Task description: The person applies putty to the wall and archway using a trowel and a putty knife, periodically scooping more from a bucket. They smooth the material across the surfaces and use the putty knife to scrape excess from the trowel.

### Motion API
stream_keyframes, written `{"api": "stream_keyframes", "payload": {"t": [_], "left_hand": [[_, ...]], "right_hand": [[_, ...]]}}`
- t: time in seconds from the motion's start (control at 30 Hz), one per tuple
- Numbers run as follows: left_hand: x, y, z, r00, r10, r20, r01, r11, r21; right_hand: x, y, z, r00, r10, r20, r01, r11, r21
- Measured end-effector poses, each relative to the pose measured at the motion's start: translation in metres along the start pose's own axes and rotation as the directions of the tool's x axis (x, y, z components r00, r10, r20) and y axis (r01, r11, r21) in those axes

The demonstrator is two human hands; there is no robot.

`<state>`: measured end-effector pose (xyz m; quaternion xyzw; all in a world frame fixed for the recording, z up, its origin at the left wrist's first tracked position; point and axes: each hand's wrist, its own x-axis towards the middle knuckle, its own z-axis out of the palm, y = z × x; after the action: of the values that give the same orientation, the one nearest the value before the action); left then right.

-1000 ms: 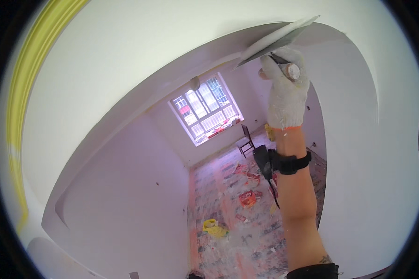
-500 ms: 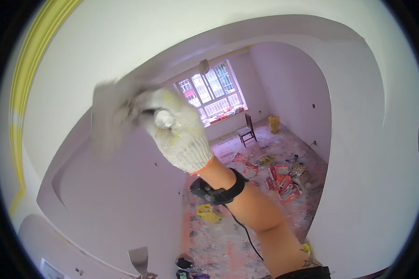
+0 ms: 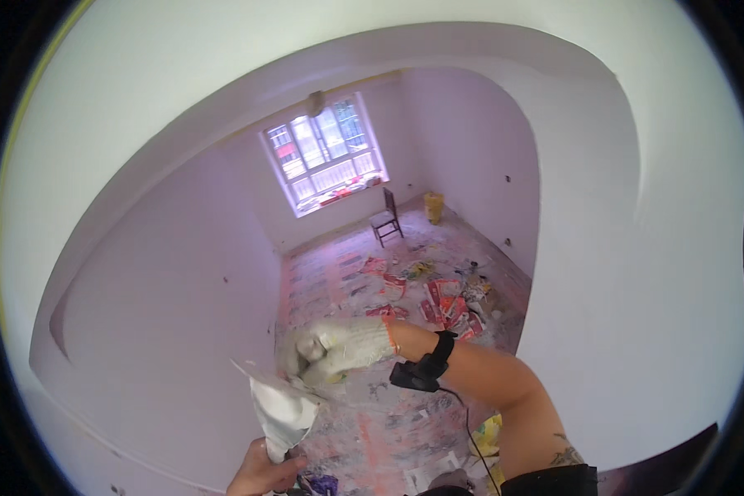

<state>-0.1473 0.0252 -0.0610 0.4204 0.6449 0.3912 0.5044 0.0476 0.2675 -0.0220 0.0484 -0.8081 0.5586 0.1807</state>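
Two tools stand blade to blade, contact unclear: the gloved right hand (image 3: 343, 347), grip wrapped around the trowel (image 3: 312, 347), has dropped from near the arch (image 3: 438, 45) to the scraper (image 3: 285, 413) clasped in the bare left hand (image 3: 263, 474), apparently suspending wall contact.

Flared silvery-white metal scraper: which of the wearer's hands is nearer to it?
Left. The bare left hand grips the narrow lower end of the scraper; the off-white-gloved right hand is above it, slightly rightward in the view.
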Motion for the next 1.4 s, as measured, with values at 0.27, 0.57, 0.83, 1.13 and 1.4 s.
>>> {"api": "stream_keyframes", "payload": {"t": [0.27,0.57,0.83,1.13,1.4], "left_hand": [[0.009,0.031,0.022,0.954,0.296,-0.036,-0.294,0.955,0.046],[0.01,0.048,0.028,0.962,0.268,-0.056,-0.262,0.961,0.091],[0.005,0.026,0.049,0.963,0.164,-0.214,-0.158,0.986,0.045],[-0.011,0.031,0.057,0.939,0.111,-0.326,-0.126,0.992,-0.025],[-0.021,0.038,0.093,0.879,-0.036,-0.475,-0.055,0.983,-0.176]], "right_hand": [[-0.117,-0.001,-0.096,0.602,-0.323,-0.73,0.179,0.946,-0.27],[-0.186,-0.121,-0.225,-0.477,-0.556,-0.681,0.449,0.512,-0.732],[-0.171,-0.133,-0.221,-0.489,-0.575,-0.656,0.482,0.449,-0.752],[-0.03,-0.138,-0.182,-0.407,-0.686,-0.603,0.495,0.389,-0.777],[0.095,-0.128,-0.162,-0.413,-0.762,-0.499,0.618,0.168,-0.768]]}}
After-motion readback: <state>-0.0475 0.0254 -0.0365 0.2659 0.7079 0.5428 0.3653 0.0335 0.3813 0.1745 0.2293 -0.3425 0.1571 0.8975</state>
